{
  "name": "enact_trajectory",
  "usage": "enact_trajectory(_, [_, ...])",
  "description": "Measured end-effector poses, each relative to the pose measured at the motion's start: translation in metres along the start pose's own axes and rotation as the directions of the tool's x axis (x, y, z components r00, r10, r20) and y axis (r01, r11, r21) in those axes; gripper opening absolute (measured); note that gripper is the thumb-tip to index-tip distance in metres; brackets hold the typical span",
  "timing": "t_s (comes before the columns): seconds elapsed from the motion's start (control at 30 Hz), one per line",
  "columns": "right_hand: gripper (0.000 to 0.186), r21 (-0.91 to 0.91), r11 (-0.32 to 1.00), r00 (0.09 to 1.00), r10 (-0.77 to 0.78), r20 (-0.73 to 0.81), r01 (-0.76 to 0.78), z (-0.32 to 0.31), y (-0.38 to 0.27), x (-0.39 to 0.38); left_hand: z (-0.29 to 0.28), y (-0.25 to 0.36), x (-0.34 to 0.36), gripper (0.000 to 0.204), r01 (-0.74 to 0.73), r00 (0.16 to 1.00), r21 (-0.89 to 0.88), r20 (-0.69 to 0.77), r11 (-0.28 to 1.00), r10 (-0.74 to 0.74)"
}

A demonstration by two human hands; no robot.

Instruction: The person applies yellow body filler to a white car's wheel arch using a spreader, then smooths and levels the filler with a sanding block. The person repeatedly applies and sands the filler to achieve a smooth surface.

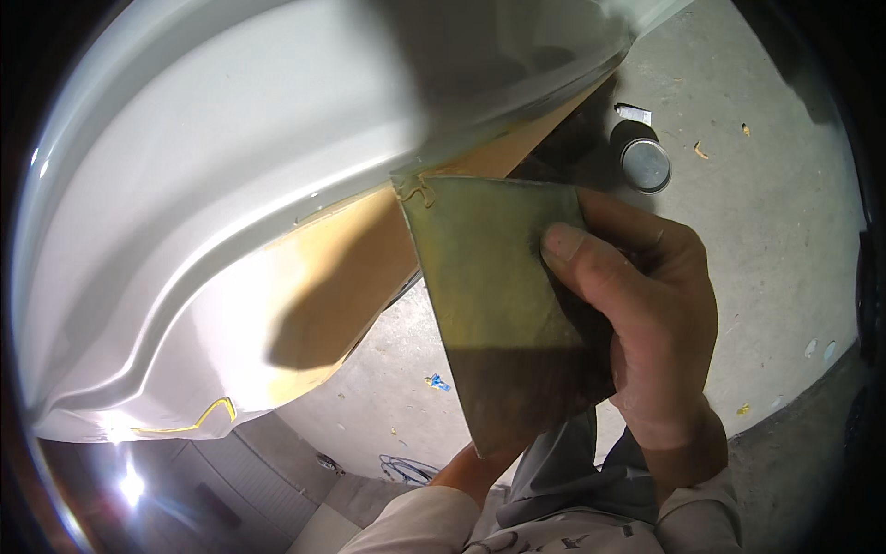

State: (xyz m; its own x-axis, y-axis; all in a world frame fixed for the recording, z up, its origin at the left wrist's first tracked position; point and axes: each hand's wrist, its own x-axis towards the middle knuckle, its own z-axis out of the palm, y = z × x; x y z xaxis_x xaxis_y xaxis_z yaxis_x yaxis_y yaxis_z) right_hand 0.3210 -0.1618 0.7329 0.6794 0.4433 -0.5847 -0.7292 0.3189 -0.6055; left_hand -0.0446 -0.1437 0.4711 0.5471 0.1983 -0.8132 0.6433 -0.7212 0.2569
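Observation:
A thin, four-sided greenish putty plate [494, 277] is gripped along its right edge by my right hand [660, 295]. My thumb presses on its face, and the other fingers go behind it. A small curl of tan putty [417, 192] clings to its upper left corner. That corner overlaps the lower edge of a glossy white curved body panel [231, 120]; whether they touch I cannot tell. Below the panel's ridge runs a tan-coloured band [341, 268] with a dark shadow on it. My left forearm [475, 471] reaches up behind the plate, which hides the hand's fingers.
On the grey concrete floor [775, 258] stand a round tin [645, 166] and a small white tube [633, 114]. A blue scrap [437, 382] and a coiled cable [406, 469] lie nearer. A bright lamp [132, 487] glares at lower left.

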Motion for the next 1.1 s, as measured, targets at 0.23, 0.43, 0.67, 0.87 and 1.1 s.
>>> enact_trajectory(0.23, [0.038, -0.051, 0.997, 0.994, -0.051, 0.093, 0.056, 0.013, -0.011, 0.003, -0.005, 0.000, 0.001, 0.039, 0.018, 1.000, -0.058, 0.001, 0.998, -0.018])
enact_trajectory(0.43, [0.039, -0.059, 0.997, 0.982, 0.059, 0.179, -0.049, 0.017, -0.019, 0.000, -0.005, -0.004, 0.003, 0.044, 0.024, 1.000, -0.091, -0.008, 0.996, -0.025])
enact_trajectory(0.67, [0.029, 0.097, 0.992, 0.994, -0.086, 0.061, 0.080, -0.060, 0.022, -0.009, 0.004, -0.014, 0.014, 0.050, -0.020, 0.999, -0.106, -0.043, 0.994, 0.015])
enact_trajectory(0.87, [0.023, -0.800, 0.594, 0.946, -0.204, -0.254, -0.087, -0.185, 0.010, -0.059, -0.020, 0.003, 0.016, 0.048, -0.024, 0.998, -0.057, 0.062, 0.998, 0.028])
enact_trajectory(1.1, [0.026, -0.901, 0.402, 0.947, -0.321, 0.030, 0.164, -0.204, 0.042, -0.140, -0.097, 0.120, -0.025, 0.033, -0.128, 0.986, -0.447, 0.037, 0.885, 0.161])
